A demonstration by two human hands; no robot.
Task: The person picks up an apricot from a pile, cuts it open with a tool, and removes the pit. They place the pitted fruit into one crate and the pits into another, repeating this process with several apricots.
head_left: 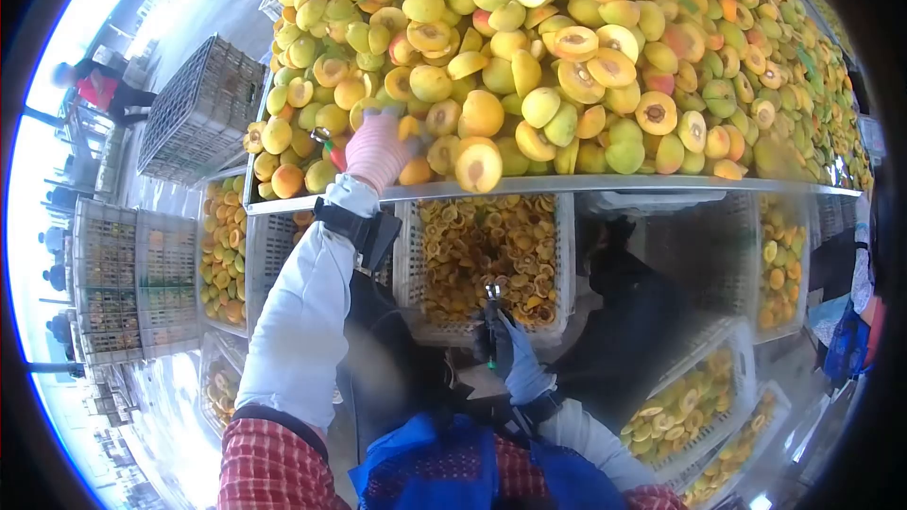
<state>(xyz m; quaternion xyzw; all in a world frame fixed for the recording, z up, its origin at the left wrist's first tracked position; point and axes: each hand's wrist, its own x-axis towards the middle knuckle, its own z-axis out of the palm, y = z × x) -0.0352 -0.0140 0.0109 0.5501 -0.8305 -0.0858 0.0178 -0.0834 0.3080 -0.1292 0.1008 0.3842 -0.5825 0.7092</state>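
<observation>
My left hand (375,149), in a pink striped glove, reaches into the heap of peaches (567,66) at the table's front edge. Its fingertips touch the fruit, and whether they grip a piece is hard to see. Low in the middle, my right hand (520,364), in a blue-grey glove, is wrapped round a dark-handled pitting tool (492,326) with a metal tip pointing up. The tool is over the near side of a white crate (408,269) of brown pits and scraps. Many peaches are halved, some with pits showing.
A metal rim (567,185) edges the table. Crates of fruit stand at the left (224,264), right (779,269) and lower right (690,406). Stacked crates (203,99) are at the upper left. A person (99,90) is far left; another person's blue clothing (846,345) shows right.
</observation>
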